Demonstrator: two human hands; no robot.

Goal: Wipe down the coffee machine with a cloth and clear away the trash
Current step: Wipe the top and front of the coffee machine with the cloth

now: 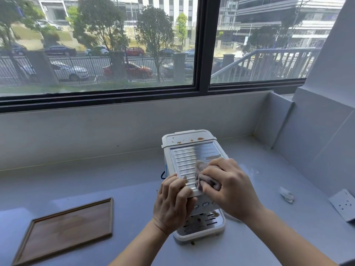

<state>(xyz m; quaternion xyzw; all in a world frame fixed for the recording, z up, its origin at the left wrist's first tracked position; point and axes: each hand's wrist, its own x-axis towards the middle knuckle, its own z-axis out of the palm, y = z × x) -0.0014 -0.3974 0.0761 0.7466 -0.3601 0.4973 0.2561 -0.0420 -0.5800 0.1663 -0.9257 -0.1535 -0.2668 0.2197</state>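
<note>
Pale grey counter (115, 179) under a wide window (202, 45), with cars parked outside. I've got the white coffee machine (184, 137) mid-counter, brown crumbs (199, 139) on its rear lid. Left hand (172, 202) grips the top's front left corner, fingers curled over the edge. Right hand (228, 187) clutches a bunched pinkish cloth (203, 179), pressing it onto the ribbed metal top. Crumpled trash (287, 195) lies well right, near a wall socket (343, 206). Wooden tray (69, 229) sits left. Front button markings are too small to read.

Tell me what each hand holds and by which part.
Right hand: the cloth, bunched up in its grip. Left hand: the coffee machine, by its top front corner.
</note>
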